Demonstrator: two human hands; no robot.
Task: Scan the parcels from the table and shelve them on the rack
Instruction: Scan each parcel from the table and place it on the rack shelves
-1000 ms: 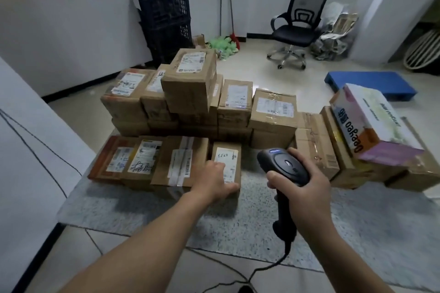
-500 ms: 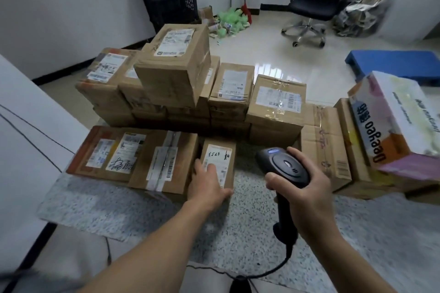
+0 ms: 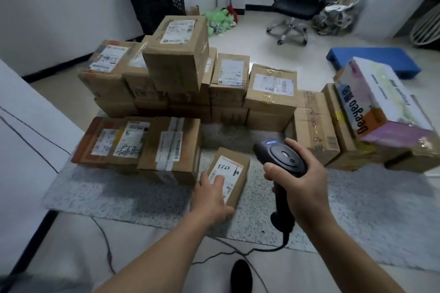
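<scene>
**At the near table edge: small parcel held for scanning**

- Small parcel (image 3: 234, 169) lies flat on the table (image 3: 119, 195), label (image 3: 226, 172) up. It is close to the near edge, just right of a row of flat parcels (image 3: 171, 147) and apart from them.
- Left hand (image 3: 210, 197): not clenched. The fingers lie fairly straight on the parcel's top and press on the near-left part of the label; the thumb sits by the near end.
- Right hand (image 3: 302, 185): wrapped around the handle of the scanner (image 3: 279, 158). The head is held just right of the parcel and above table level. Trigger finger not visible.
- Cable (image 3: 262, 251) runs from the handle off the near edge towards the floor.
- Rack not in view.

Judgement: step in hand is the scan, and shelving is not begun.

Risks:
1. The fingers cover part of the label. If the barcode is under them, the read likely fails.
2. The flat parcels' labels lie close to the left, so a loosely aimed beam could register the wrong parcel.
3. The parcel sits near the edge, so a further pull could tip it off.
4. Slack cable lies by the feet and could snag when the person turns away.
</scene>
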